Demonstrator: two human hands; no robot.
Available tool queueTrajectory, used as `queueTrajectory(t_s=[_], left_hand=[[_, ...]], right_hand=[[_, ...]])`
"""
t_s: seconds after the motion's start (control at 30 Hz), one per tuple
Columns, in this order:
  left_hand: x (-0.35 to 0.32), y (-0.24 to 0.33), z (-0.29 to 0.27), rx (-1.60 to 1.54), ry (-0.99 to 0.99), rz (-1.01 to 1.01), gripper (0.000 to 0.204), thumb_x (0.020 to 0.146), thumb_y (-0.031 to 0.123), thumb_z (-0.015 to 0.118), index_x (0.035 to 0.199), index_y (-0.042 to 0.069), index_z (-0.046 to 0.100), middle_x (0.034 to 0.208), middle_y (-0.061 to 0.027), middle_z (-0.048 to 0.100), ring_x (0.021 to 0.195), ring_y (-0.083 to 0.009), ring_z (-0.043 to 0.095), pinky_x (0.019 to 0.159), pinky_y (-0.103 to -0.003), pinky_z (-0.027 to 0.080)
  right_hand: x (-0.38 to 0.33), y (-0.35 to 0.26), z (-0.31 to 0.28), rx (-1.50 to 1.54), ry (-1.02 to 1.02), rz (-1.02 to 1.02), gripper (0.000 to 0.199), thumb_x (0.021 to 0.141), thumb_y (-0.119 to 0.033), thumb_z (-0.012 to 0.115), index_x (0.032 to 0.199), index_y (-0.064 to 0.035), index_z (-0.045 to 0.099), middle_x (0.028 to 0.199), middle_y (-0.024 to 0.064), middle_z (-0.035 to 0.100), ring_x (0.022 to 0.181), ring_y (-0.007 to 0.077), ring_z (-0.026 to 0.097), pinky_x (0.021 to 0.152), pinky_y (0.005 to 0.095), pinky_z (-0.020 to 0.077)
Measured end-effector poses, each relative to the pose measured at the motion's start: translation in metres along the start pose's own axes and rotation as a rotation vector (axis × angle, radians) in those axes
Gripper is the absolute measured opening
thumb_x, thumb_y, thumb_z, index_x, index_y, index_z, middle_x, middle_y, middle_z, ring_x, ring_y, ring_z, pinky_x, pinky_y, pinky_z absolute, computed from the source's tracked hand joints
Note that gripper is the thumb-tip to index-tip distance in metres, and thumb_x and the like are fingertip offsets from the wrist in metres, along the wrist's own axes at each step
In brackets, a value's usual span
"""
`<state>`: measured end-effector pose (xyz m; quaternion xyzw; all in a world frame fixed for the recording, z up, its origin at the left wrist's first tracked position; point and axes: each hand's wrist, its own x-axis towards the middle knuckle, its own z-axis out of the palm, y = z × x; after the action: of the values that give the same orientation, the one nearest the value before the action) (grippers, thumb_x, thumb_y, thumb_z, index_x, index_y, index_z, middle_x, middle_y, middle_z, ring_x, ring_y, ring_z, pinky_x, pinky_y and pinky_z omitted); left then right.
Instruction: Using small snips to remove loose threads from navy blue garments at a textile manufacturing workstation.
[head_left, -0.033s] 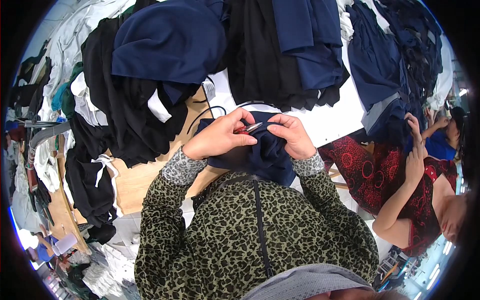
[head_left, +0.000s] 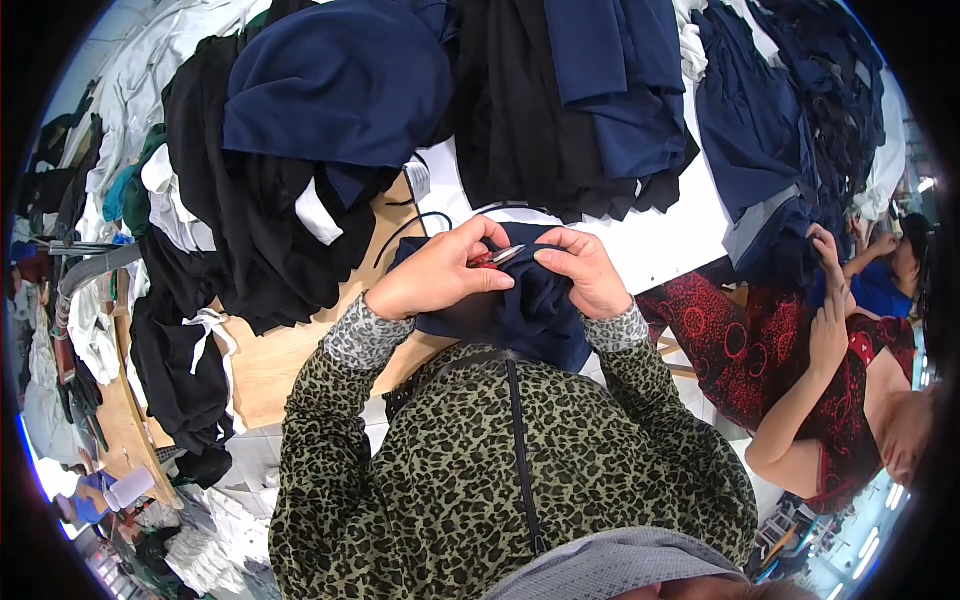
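Observation:
My left hand [head_left: 448, 268] is closed around a small pair of red-handled thread snips [head_left: 508, 255], whose metal tips point toward my right hand. Navy cloth [head_left: 540, 310] hangs in folds below both hands, over my lap and the table edge. A raised bit of that cloth is pinched between the thumb and fingers of my right hand [head_left: 585, 270]. The snip tips are close to this pinched part; whether the blades touch it is too small to tell.
Piles of black clothing [head_left: 250, 220] and navy garments [head_left: 340, 85] cover the wooden table [head_left: 270, 370] and the white tabletop [head_left: 650, 235]. A dark cable [head_left: 395, 237] curves beside my left hand. Close on the right, a co-worker in red-and-black clothes [head_left: 750, 340] handles navy fabric [head_left: 775, 240].

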<state>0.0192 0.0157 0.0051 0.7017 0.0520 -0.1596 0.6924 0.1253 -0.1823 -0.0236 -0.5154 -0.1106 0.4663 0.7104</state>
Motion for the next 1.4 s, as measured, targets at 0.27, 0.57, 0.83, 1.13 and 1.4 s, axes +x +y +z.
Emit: queueTrajectory(t_s=[0.27, 0.57, 0.83, 1.13, 1.4], left_hand=[[-0.001, 0.006, -0.002, 0.052, -0.015, -0.022, 0.032, 0.083, 0.008, 0.066, 0.106, 0.002, 0.044, 0.071, 0.0033, 0.052, 0.064, -0.0029, 0.043, 0.059, -0.019, 0.036], [-0.003, 0.011, -0.004, 0.076, -0.004, 0.000, 0.037, 0.081, 0.007, 0.067, 0.109, 0.002, 0.043, 0.066, 0.0044, 0.048, 0.061, -0.0038, 0.040, 0.056, -0.020, 0.033], [-0.002, 0.010, -0.002, 0.114, -0.011, -0.008, 0.039, 0.082, 0.008, 0.067, 0.111, 0.002, 0.042, 0.066, 0.0037, 0.048, 0.062, -0.0040, 0.041, 0.057, -0.021, 0.034], [-0.002, 0.005, -0.003, 0.073, -0.026, -0.003, 0.038, 0.082, 0.007, 0.066, 0.111, 0.002, 0.042, 0.068, 0.0033, 0.050, 0.064, -0.0036, 0.042, 0.059, -0.020, 0.035], [-0.003, 0.001, -0.002, 0.025, -0.037, -0.020, 0.038, 0.083, 0.008, 0.066, 0.112, 0.002, 0.042, 0.070, 0.0046, 0.049, 0.064, -0.0027, 0.042, 0.058, -0.019, 0.035]], right_hand=[[0.000, 0.000, -0.001, 0.000, -0.010, 0.003, 0.015, 0.082, -0.002, 0.063, 0.096, 0.0008, 0.061, 0.089, 0.0013, 0.063, 0.079, 0.0057, 0.058, 0.072, 0.0182, 0.0451], [0.001, 0.000, -0.001, -0.025, -0.022, 0.017, 0.013, 0.082, -0.002, 0.064, 0.095, 0.0006, 0.062, 0.088, 0.0009, 0.063, 0.079, 0.0052, 0.057, 0.072, 0.0180, 0.0448], [0.001, -0.003, 0.003, -0.120, -0.034, 0.011, 0.012, 0.081, 0.001, 0.063, 0.093, 0.0010, 0.062, 0.087, 0.0006, 0.063, 0.079, 0.0061, 0.057, 0.074, 0.0193, 0.0447], [0.000, -0.004, 0.005, -0.155, -0.032, 0.009, 0.012, 0.080, 0.001, 0.063, 0.092, 0.0008, 0.062, 0.086, 0.0002, 0.063, 0.078, 0.0055, 0.056, 0.073, 0.0188, 0.0441], [-0.001, -0.004, 0.006, -0.148, -0.034, 0.010, 0.012, 0.080, 0.001, 0.064, 0.092, 0.0006, 0.062, 0.085, 0.0001, 0.063, 0.078, 0.0055, 0.056, 0.073, 0.0186, 0.0439]])
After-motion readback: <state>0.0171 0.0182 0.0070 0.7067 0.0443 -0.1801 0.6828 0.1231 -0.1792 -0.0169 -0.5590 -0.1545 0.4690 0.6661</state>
